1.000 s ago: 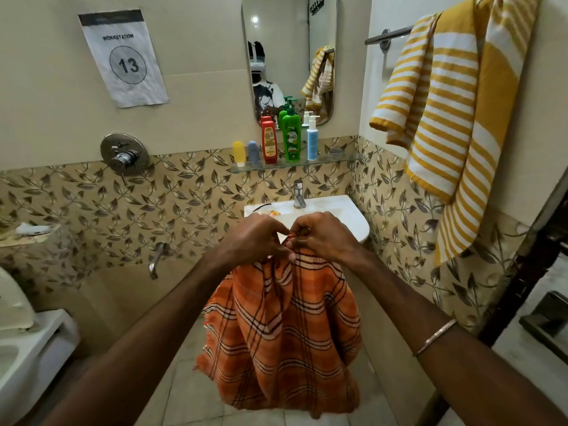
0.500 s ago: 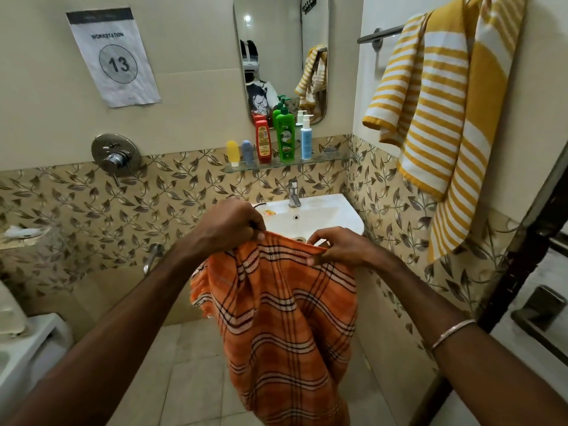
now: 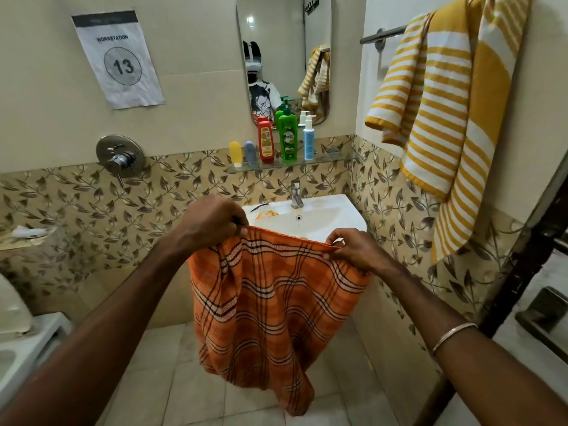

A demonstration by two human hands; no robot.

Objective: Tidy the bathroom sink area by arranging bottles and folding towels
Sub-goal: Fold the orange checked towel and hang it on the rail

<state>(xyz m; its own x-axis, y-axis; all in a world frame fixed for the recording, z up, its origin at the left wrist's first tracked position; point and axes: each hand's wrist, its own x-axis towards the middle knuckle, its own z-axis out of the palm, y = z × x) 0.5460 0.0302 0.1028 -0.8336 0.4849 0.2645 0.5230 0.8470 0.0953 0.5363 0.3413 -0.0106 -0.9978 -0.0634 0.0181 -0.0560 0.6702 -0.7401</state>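
An orange plaid towel (image 3: 270, 305) hangs in front of the white sink (image 3: 335, 216), stretched along its top edge. My left hand (image 3: 212, 222) pinches the left top corner and my right hand (image 3: 350, 247) pinches the right top corner. Behind, a glass shelf (image 3: 335, 158) carries a small yellow bottle (image 3: 235, 153), a small blue-grey bottle (image 3: 250, 152), a red bottle (image 3: 265, 139), a green pump bottle (image 3: 288, 135) and a white-and-blue pump bottle (image 3: 309, 138). A yellow-and-white striped towel (image 3: 442, 118) hangs bunched over the wall rail (image 3: 382, 35) at the right.
A mirror (image 3: 282, 53) hangs above the shelf. The tap (image 3: 296, 193) stands at the sink's back and a small orange sachet (image 3: 266, 214) lies on its left rim. A shower mixer (image 3: 120, 156) is on the left wall; a toilet (image 3: 21, 342) stands low left.
My hands, held together at the towel's top a second ago, have moved apart along its edge, spreading the orange towel wide in front of the sink.
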